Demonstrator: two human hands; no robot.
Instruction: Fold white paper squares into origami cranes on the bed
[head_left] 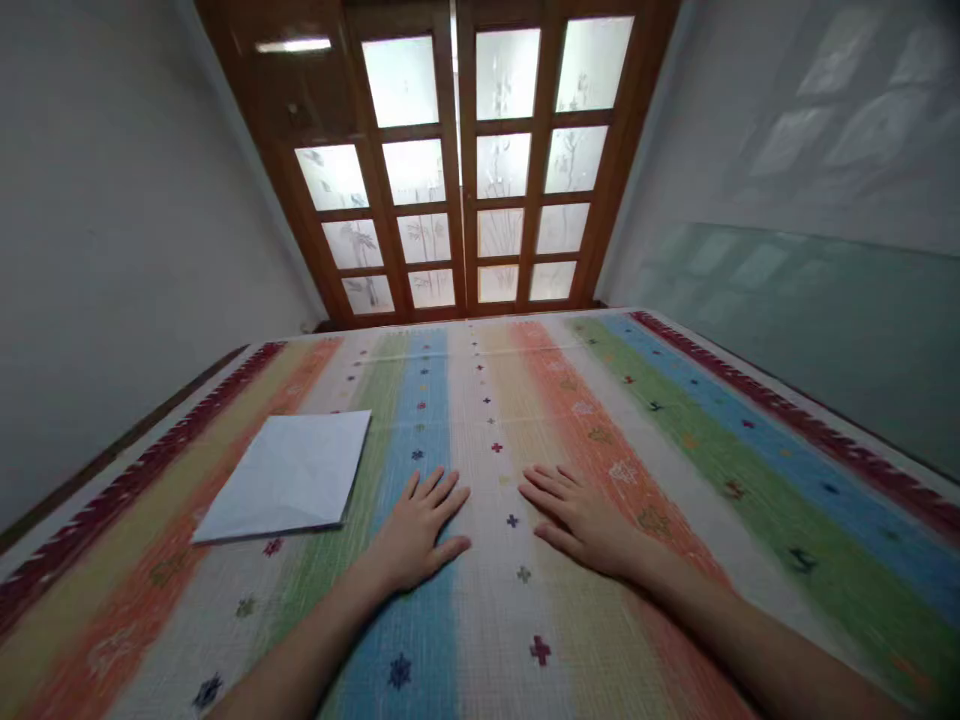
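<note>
Resting palm-down on the striped cloth (487,600), both hands empty. Left hand (415,530) at center, just left of the middle, fingers slightly spread, over the blue stripe. Right hand (581,520) right of the middle, fingers slightly apart, mostly on the cream and orange stripes. Hands apart, cross-patterned white stripe between them. Paper (289,475) lies flat left of center, near the left hand, not touching it. Doors (465,160) with frosted panes at top center.
</note>
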